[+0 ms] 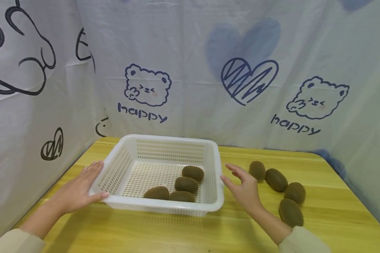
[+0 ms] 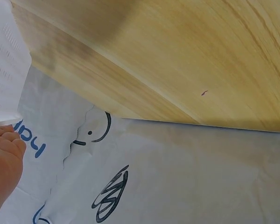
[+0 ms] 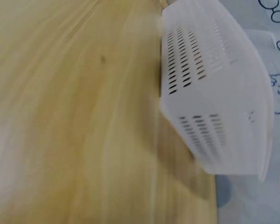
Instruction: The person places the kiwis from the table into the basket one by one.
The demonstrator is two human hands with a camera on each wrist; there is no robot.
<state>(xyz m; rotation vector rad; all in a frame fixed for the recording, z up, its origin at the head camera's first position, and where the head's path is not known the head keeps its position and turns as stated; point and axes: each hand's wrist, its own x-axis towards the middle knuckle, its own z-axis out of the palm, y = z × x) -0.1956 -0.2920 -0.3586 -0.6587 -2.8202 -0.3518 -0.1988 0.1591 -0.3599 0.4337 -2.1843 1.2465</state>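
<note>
A white plastic basket (image 1: 164,203) with slotted walls stands on the table, and several brown kiwis (image 1: 186,185) lie in its right part. My left hand (image 1: 79,189) rests against its left front corner, thumb stretched to the front rim and fingers along the left side. In the left wrist view, the fingers (image 2: 7,144) are right at the basket's rim. Beside the right rim is my right hand (image 1: 245,189), thumb and fingers apart with nothing between them, thumb tip close to the rim. Only a sliver of it shows in the right wrist view.
More kiwis (image 1: 276,179) lie in a curved row on the yellow wood-grain table (image 1: 332,211), right of my right hand. White cloth (image 1: 193,116) with drawn bears and hearts hangs behind the table and along both sides.
</note>
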